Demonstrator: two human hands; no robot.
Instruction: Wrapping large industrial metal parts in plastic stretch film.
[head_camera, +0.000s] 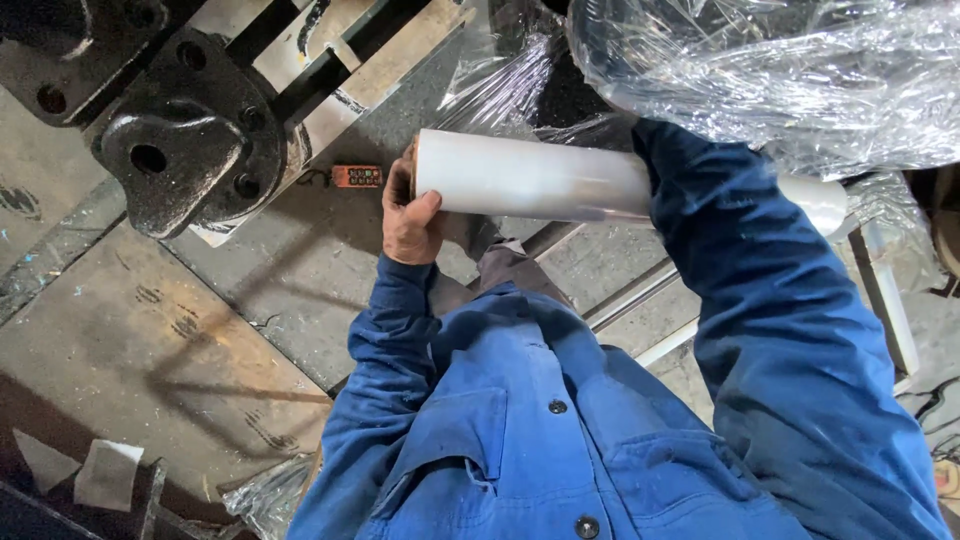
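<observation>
A black cast-metal flange (190, 130) lies on concrete floor (150, 340); small orange box (357, 177) nearby.

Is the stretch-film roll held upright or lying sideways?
Sideways: the roll lies roughly level, the left hand gripping one end, the other end beyond the right sleeve.

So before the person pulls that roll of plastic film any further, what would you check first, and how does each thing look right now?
1. Left hand grips the end of the stretch film roll: ok, fingers curl round it.
2. Right hand on the other end: cannot tell, the blue sleeve hides it.
3. Film on the wrapped load: ok, it is covered in clear film, though crinkled.
4. Film feeding cleanly from roll to load: cannot tell, the sleeve covers that stretch.
5. Small orange box on the concrete floor beside the left hand: ok, apart from the roll.
6. Black metal casting to the left: ok, clear of the roll.
</observation>
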